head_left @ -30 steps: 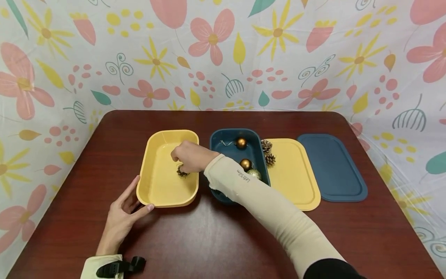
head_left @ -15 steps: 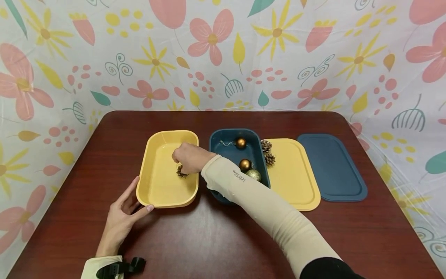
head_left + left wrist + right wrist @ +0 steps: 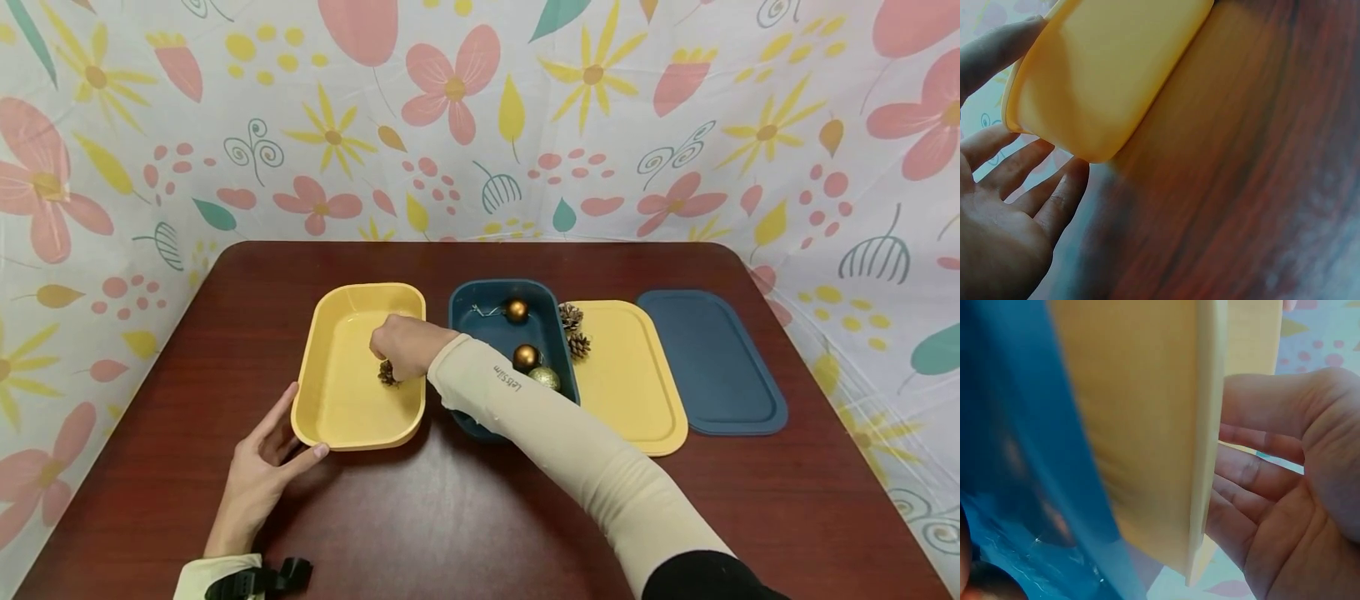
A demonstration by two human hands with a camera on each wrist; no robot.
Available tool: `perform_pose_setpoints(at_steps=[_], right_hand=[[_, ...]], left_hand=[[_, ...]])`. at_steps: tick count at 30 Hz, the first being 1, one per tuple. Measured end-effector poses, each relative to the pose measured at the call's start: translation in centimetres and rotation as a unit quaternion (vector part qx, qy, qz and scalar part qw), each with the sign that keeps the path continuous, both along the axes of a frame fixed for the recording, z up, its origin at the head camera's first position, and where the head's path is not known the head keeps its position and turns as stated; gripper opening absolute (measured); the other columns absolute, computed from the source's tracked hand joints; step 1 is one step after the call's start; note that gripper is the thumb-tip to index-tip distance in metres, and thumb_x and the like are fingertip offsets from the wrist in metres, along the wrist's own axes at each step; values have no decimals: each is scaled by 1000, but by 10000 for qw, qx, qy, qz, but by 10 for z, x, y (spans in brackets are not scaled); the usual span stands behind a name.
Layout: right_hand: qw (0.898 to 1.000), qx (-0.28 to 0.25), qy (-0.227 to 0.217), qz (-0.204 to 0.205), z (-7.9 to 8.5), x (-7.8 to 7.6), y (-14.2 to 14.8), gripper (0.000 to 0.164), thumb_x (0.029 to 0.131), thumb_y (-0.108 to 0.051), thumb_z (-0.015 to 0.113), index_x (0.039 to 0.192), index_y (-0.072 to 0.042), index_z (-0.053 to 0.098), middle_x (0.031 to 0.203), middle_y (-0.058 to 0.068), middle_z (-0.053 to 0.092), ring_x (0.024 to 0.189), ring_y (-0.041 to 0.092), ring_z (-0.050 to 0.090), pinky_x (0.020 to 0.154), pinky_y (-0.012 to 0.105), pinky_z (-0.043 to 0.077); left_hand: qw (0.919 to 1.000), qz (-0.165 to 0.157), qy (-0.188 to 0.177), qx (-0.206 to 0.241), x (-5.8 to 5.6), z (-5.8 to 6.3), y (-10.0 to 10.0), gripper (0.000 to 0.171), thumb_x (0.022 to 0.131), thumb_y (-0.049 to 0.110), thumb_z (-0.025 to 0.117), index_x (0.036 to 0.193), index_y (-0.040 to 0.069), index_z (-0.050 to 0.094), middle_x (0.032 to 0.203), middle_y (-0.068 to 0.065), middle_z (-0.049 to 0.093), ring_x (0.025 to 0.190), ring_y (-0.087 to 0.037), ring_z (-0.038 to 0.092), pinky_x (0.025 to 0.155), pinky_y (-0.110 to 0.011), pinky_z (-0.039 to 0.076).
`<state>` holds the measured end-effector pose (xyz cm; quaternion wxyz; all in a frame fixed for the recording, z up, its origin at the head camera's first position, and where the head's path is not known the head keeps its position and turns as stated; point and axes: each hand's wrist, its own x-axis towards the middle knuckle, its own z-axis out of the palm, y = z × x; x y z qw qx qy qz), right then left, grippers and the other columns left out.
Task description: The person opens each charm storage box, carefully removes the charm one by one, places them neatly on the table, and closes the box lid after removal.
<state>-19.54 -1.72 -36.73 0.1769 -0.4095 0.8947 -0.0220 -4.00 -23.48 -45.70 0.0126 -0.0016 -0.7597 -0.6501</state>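
In the head view, a yellow box (image 3: 337,392) stands left of the middle of the table. My left hand (image 3: 258,475) spreads around its near left corner, fingers and thumb extended with the tips against it. The left wrist view shows the thumb (image 3: 997,53) near the rim and the other fingertips at the outer wall. My right hand (image 3: 408,343) reaches down inside the yellow box and pinches a pine cone (image 3: 386,373), partly covered by the hand. In the right wrist view the right fingertips are hidden behind the box's wall (image 3: 1147,425).
A dark blue box (image 3: 480,333) holds two bronze baubles (image 3: 527,358) and a glittery gold one (image 3: 545,378); my right sleeve crosses over it. Pine cones (image 3: 578,345) lie at the left edge of a yellow lid (image 3: 630,375). A blue lid (image 3: 712,358) lies right of it.
My right hand and forearm have shifted slightly left, and the pine cone with them. My left hand stays at the yellow box's corner.
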Motion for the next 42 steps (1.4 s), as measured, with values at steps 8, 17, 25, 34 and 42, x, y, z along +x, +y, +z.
perform_pose_setpoints(at_steps=[8,17,25,34,42], right_hand=[[9995,204,129,203,-5,2,0,23,91,-10,68,73,-18,55,69,-5,48,68,9,44,58,18,35],[9996,223,142,129,-8,3,0,20,87,-8,71,76,-18,58,71,-4,50,70,10,45,57,18,36],[9994,69,215,253,-11,3,0,21,87,-7,71,75,-17,58,69,-5,50,69,9,45,57,17,35],[9996,-148,55,247,-4,1,2,23,86,-18,76,109,-16,73,104,-2,72,91,10,59,78,19,50],[9988,-397,-16,284,7,1,2,33,87,-24,78,118,-16,73,112,-2,73,98,12,62,87,22,53]], left_hand=[[9999,4,-80,-65,1,0,0,90,85,0,78,159,23,32,167,-4,28,130,12,50,98,-4,44],[9999,28,-114,-66,1,0,1,90,85,1,77,159,24,31,166,-3,30,129,12,50,97,-5,45],[9999,36,-78,-59,1,0,1,90,85,0,77,159,22,31,166,-4,30,130,12,50,98,-5,44],[9999,78,-83,-1,1,0,1,90,84,-1,77,159,21,32,166,-6,31,130,11,51,98,-6,45],[9999,95,-62,-24,1,-1,1,90,84,-1,77,159,21,32,165,-5,33,129,10,51,98,-6,45]])
